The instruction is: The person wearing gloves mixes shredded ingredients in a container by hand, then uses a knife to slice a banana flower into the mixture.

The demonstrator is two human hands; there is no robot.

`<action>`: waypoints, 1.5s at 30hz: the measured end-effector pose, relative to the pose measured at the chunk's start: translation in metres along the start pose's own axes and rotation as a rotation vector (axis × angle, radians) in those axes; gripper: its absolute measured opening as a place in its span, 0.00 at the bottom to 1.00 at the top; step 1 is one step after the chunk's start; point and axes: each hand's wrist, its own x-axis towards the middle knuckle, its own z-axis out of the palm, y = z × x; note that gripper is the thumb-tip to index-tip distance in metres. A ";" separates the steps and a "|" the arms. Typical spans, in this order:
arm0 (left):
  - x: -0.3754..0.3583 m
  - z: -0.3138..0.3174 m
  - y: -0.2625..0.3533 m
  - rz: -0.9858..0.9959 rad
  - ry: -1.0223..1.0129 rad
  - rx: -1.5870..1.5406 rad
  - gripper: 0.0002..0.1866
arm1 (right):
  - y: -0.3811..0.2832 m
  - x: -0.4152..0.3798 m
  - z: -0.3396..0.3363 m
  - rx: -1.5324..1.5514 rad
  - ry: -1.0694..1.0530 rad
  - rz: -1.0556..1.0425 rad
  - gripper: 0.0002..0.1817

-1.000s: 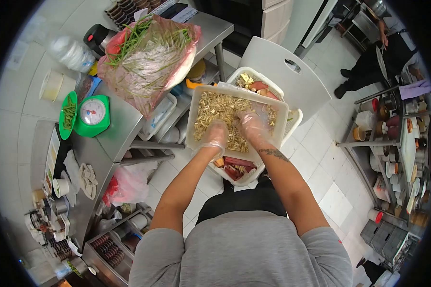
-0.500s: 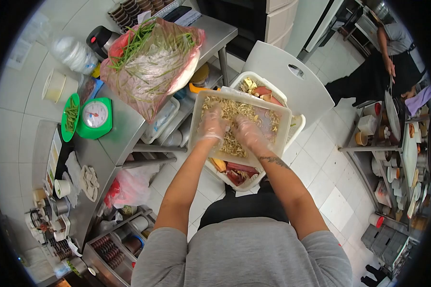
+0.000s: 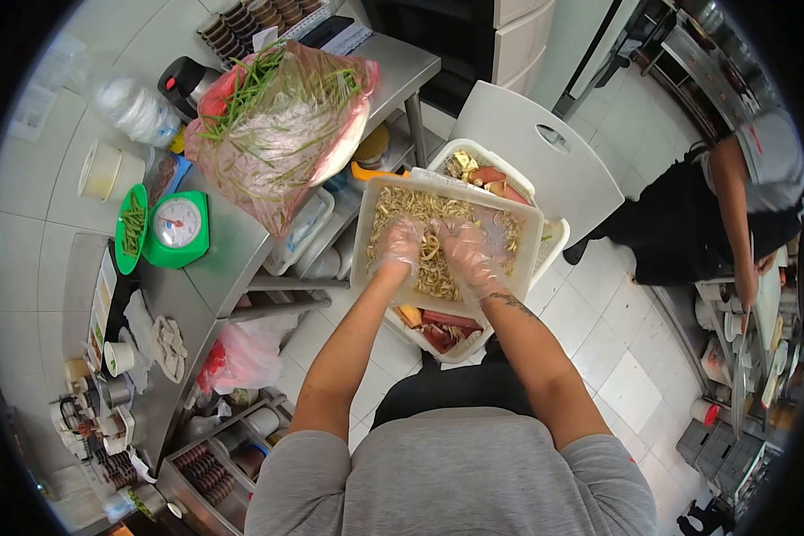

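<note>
A shallow translucent tub (image 3: 359, 255) in front of me holds a heap of pale brown strips, which look like banana blossom florets (image 3: 436, 279). Both my hands wear clear plastic gloves and work close together over the heap. My left hand (image 3: 400, 241) has its fingers curled at the florets, the tips partly hidden. Bent inward beside it, my right hand (image 3: 464, 252) meets a floret between the two hands. Beneath the tub, a white basket (image 3: 454, 355) contains dark red and yellowish bracts. Behind it, another white container (image 3: 525, 183) holds more peelings.
On the left, a steel table (image 3: 232, 268) bears a large pink bag (image 3: 277, 152) of green stalks, a green scale (image 3: 177, 230) and a green dish (image 3: 132, 228). A white chair (image 3: 567, 170) stands behind the tub. A co-worker (image 3: 715, 196) leans over shelving at right.
My hands have shifted slightly downward and inward over the florets, with the right hand's fingers now nearer the left. The co-worker has come closer and bends lower over the shelving.
</note>
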 end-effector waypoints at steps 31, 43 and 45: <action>0.008 0.010 -0.033 -0.258 -0.097 -0.617 0.13 | 0.013 0.011 0.034 -0.131 0.005 -0.168 0.14; -0.013 0.027 -0.036 0.086 -0.007 -0.267 0.14 | 0.036 -0.006 0.034 0.252 -0.050 0.079 0.05; -0.017 0.022 -0.027 -0.040 -0.112 -0.369 0.14 | 0.045 -0.004 0.028 0.356 -0.035 0.123 0.04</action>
